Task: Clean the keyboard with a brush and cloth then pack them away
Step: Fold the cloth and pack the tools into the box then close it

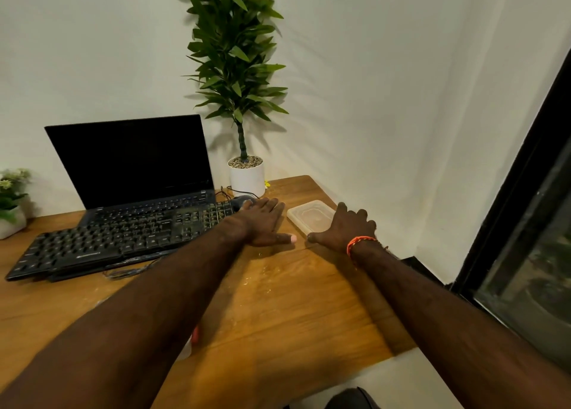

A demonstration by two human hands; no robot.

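Note:
A black keyboard [117, 238] lies on the wooden desk [293, 300], leaning over the front of an open laptop [136, 161]. To its right sits a clear plastic box with its lid on [309, 215]. My left hand [262, 223] lies flat on the desk between the keyboard's right end and the box, fingers straight, fingertips near a dark mouse [242, 201]. My right hand [346, 226], an orange band at its wrist, rests on the box's near right corner with fingers spread. No brush or cloth is visible.
A tall potted plant in a white pot [247, 174] stands at the desk's back edge. A small plant [12, 204] sits at the far left. A cable [129, 271] lies loose before the keyboard. A dark window frame [509, 223] runs along the right.

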